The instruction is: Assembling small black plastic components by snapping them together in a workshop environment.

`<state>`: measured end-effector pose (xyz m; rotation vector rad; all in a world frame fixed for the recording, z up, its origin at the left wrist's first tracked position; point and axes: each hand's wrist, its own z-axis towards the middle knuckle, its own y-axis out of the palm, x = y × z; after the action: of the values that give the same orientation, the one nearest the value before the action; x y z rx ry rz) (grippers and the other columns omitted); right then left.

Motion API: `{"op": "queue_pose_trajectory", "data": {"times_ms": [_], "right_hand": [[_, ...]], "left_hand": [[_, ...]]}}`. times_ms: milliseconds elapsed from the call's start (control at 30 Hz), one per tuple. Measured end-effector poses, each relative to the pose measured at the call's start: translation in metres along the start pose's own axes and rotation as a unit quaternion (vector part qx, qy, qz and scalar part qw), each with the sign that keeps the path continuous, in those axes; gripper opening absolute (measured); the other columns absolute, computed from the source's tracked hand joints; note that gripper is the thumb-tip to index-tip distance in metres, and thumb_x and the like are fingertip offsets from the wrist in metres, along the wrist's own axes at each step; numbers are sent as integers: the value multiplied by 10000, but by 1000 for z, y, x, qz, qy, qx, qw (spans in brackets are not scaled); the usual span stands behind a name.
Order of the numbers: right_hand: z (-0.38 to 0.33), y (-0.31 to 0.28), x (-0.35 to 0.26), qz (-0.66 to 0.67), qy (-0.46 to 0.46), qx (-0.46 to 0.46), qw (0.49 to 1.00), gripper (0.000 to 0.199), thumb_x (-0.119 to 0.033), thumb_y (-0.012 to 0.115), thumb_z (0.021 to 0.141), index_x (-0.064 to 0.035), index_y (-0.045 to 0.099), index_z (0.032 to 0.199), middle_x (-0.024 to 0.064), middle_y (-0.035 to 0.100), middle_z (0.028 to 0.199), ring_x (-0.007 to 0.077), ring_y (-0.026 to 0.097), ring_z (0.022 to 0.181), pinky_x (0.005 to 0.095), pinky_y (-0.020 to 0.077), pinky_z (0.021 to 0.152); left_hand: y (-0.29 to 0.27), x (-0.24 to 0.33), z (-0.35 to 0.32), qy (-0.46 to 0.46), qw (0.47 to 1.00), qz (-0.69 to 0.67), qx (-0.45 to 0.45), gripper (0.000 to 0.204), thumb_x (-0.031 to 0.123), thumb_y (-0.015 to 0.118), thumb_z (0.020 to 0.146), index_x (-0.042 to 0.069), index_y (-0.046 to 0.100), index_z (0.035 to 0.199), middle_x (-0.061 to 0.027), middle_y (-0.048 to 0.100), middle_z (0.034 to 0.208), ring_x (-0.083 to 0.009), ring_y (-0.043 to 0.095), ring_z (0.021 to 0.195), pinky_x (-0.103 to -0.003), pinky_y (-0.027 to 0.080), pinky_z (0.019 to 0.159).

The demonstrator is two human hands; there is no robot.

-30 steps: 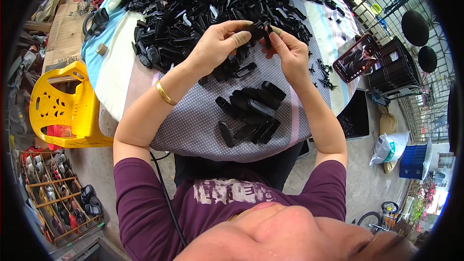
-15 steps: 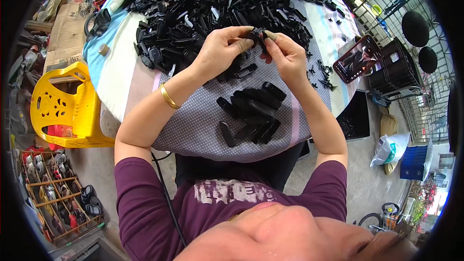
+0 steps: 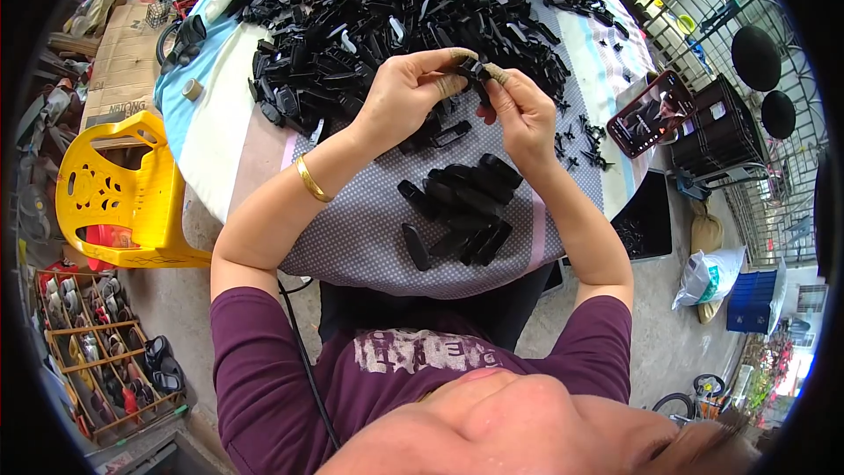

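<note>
My left hand (image 3: 406,97) and my right hand (image 3: 522,111) meet above the round table, both pinching one small black plastic part (image 3: 475,69) between taped fingertips. A gold bangle (image 3: 309,179) circles my left wrist. Just below the hands lies a small group of finished-looking black pieces (image 3: 459,209) on the dotted grey cloth (image 3: 352,237). Beyond the hands spreads a big heap of black plastic parts (image 3: 387,9) across the far half of the table.
A phone (image 3: 649,113) lies at the table's right edge beside tiny black clips (image 3: 587,142). A roll of tape (image 3: 192,89) sits on the left rim. A yellow plastic chair (image 3: 123,193) stands left, a shoe rack (image 3: 105,361) below it, black crates (image 3: 716,136) right.
Both hands have stayed together over the same spot, turning the small black part slightly between the fingertips. The piles on the table have not moved.
</note>
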<state>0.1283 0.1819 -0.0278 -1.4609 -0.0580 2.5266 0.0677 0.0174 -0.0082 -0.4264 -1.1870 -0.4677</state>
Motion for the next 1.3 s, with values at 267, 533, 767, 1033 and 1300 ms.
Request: {"op": "queue_pose_trajectory", "data": {"times_ms": [267, 533, 767, 1033, 1300], "right_hand": [[-1, 3, 1, -157, -94, 31, 983, 173, -21, 513, 903, 61, 614, 1017, 71, 574, 894, 96, 575, 630, 189, 461, 542], [2, 5, -3, -246, -177, 53, 952, 188, -94, 625, 847, 45, 610, 974, 81, 581, 917, 98, 580, 730, 231, 483, 590], [8, -5, -6, -176, -46, -21, 983, 275, -214, 707, 794, 7, 598, 916, 4, 555, 800, 74, 502, 648, 185, 436, 598], [2, -5, -11, -260, -127, -63, 955, 182, -131, 702, 762, 10, 587, 771, 89, 483, 652, 201, 483, 544, 296, 375, 491], [16, -27, -3, -9, 71, -75, 995, 229, -185, 572, 882, 31, 647, 864, 53, 636, 778, 97, 565, 655, 223, 471, 619]], "left_hand": [[6, 7, -6, 30, 992, 116, 29, 324, -11, 584, 847, 7, 586, 1170, -23, 657, 932, -45, 554, 840, -195, 469, 778], [9, 5, -6, -18, 997, -68, 28, 307, 92, 575, 887, -36, 568, 1165, -58, 634, 1018, -86, 571, 917, -203, 463, 819], [-4, 5, 1, -10, 1000, 8, -21, 265, 64, 575, 877, -24, 600, 1125, -58, 653, 981, -96, 591, 877, -209, 471, 820], [1, 3, -4, 43, 999, 31, -9, 207, 58, 625, 835, 1, 655, 1032, -82, 671, 923, -122, 617, 842, -220, 492, 760], [-7, 6, 3, 40, 997, -53, -34, 276, 146, 577, 888, -16, 601, 1110, -95, 647, 1004, -132, 610, 932, -242, 479, 852]]}}
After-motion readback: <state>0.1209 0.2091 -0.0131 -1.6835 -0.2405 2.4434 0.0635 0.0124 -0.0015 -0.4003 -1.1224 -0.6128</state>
